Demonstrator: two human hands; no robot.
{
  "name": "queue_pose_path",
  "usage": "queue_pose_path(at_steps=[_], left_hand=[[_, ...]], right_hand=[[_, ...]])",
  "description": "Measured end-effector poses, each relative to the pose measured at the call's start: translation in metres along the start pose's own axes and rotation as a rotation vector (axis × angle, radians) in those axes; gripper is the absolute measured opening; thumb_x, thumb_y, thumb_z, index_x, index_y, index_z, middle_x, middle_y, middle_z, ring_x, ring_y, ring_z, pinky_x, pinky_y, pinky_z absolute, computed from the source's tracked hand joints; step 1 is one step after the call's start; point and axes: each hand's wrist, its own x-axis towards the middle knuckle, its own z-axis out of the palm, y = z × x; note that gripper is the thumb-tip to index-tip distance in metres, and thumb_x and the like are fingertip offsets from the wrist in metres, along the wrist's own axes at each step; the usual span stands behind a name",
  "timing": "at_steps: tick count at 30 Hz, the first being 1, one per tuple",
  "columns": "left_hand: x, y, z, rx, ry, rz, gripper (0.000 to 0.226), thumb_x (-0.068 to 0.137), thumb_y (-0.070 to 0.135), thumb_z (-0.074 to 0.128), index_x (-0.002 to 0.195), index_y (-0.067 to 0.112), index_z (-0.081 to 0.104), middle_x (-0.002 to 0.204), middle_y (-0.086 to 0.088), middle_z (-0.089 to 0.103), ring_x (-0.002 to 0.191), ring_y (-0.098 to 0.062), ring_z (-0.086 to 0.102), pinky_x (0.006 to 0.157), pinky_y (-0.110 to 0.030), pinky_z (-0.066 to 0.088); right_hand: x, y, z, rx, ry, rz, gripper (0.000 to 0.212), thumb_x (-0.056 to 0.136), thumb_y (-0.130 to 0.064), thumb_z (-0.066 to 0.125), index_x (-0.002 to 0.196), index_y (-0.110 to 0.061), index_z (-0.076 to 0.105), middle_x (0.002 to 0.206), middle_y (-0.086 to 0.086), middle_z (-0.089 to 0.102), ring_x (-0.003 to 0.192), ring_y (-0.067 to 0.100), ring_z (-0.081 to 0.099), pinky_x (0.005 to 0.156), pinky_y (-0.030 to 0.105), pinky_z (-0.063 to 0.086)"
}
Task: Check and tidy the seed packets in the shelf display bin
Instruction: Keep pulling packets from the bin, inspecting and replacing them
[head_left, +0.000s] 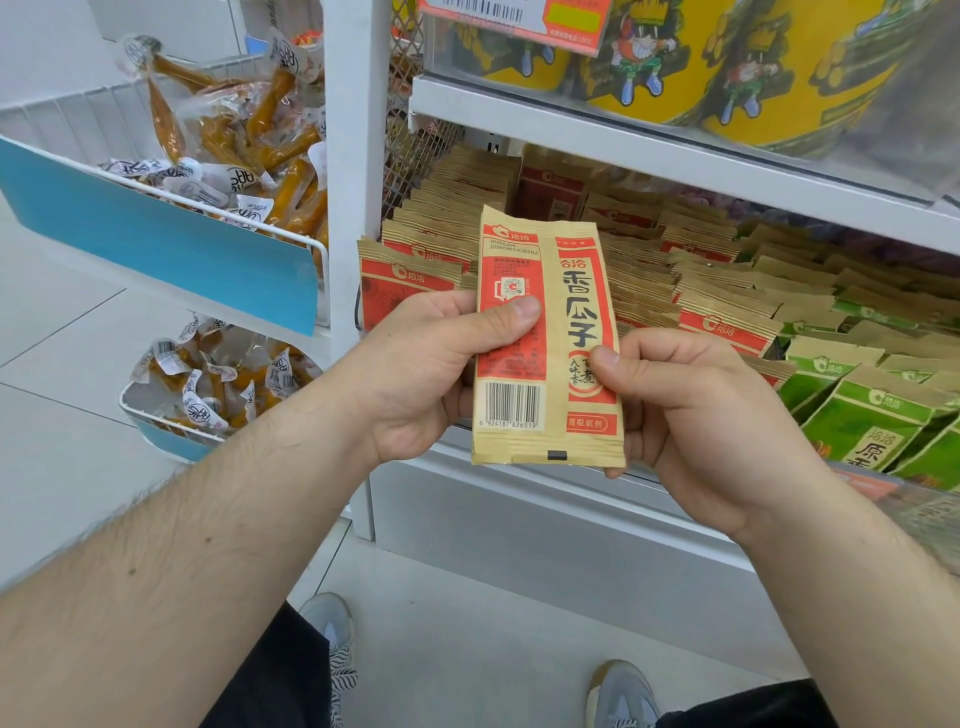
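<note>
Fingers (511, 310) of the left hand (431, 374) curl round the left edge of a red-and-tan seed packet (545, 353), the thumb pressed flat on its printed back near the code square, while the right hand (696, 410) pinches the right edge with its thumb on the face and the other fingers hidden behind. Both hands hold the packet upright, back side with barcode and date print toward the camera, in front of the shelf display bin (649, 467) and just outside its front edge. A second red packet (400, 291) shows behind the left hand; whether that hand holds it too I cannot tell. Both forearms reach forward and up, wrists bent slightly inward. By my reading this is the checking step: one packet is out for inspection, not yet returned. Rows of red packets (717, 317) in the bin stand fairly even, green packets (872, 415) at the right front corner lean unevenly, so tidying appears mostly left.
</note>
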Motion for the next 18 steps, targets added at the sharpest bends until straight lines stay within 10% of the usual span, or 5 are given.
queue_pose_path(at_steps=[9, 13, 18], left_hand=[[0.001, 0.0, -0.001, -0.013, 0.011, -0.015, 0.042, 0.074, 0.028, 0.064, 0.112, 0.01, 0.067, 0.11, -0.014, 0.072, 0.104, -0.035, 0.068, 0.099, -0.061, 0.045], [0.002, 0.001, -0.004, -0.057, 0.039, 0.031, 0.045, 0.074, 0.027, 0.066, 0.113, 0.007, 0.067, 0.113, -0.018, 0.07, 0.109, -0.038, 0.066, 0.099, -0.063, 0.044], [0.002, 0.002, -0.008, -0.065, 0.005, 0.074, 0.045, 0.078, 0.028, 0.071, 0.116, 0.006, 0.066, 0.116, -0.019, 0.069, 0.109, -0.039, 0.065, 0.098, -0.062, 0.045]], right_hand=[[-0.001, 0.0, -0.002, 0.068, -0.042, 0.018, 0.019, 0.071, -0.019, 0.066, 0.071, -0.003, 0.055, 0.065, 0.016, 0.066, 0.045, 0.021, 0.057, 0.035, 0.023, 0.044], [-0.003, -0.002, -0.006, 0.081, -0.195, -0.026, 0.052, 0.056, 0.014, 0.08, 0.087, -0.008, 0.044, 0.078, 0.017, 0.069, 0.048, 0.022, 0.063, 0.041, 0.024, 0.05], [-0.006, -0.006, -0.01, 0.054, -0.273, -0.066, 0.05, 0.054, -0.001, 0.074, 0.093, -0.009, 0.043, 0.086, 0.016, 0.071, 0.057, 0.024, 0.067, 0.05, 0.026, 0.056]])
